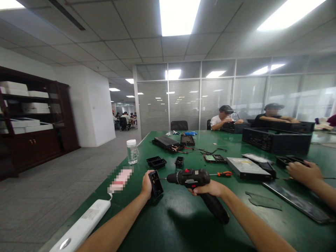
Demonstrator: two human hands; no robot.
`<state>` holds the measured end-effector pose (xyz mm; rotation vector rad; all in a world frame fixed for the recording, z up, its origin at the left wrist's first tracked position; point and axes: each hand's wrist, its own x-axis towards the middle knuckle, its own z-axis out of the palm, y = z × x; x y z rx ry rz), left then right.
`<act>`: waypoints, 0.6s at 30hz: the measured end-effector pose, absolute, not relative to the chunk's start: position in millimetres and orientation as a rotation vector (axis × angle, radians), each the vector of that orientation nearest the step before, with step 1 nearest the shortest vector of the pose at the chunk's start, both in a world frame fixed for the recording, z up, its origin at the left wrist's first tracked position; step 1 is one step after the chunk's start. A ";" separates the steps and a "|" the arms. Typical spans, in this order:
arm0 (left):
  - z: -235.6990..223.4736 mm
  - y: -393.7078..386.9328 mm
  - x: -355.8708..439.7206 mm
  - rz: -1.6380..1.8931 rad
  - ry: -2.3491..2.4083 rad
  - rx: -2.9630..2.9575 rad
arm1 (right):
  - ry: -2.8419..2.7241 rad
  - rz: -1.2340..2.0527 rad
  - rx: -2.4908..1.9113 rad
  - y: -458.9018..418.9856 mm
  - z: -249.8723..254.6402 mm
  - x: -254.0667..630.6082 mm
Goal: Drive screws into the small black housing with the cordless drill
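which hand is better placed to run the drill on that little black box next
Probably the right hand: it grips the drill, whose bit points at the small black box. The left hand is occupied holding that box.

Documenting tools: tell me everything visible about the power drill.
The power drill has a black, plastic-looking body with red accents, a pale side label, and a chuck holding a slim bit. The right hand grips its handle just below the body. The body is roughly level, bit aimed at the open black box in the left hand; whether it touches is unclear. The handle slants down to the right above the green table.
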<state>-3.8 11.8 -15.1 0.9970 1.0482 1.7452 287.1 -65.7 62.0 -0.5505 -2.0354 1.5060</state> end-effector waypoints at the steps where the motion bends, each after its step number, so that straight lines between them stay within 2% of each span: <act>1: -15.0 11.7 -3.6 1.745 1.042 0.996 | -2.034 1.507 -0.553 -65.7 62.3 287.0; 18: -12.0 8.4 -1.7 1.742 1.031 0.993 | -2.037 1.489 -0.560 -66.5 62.1 286.7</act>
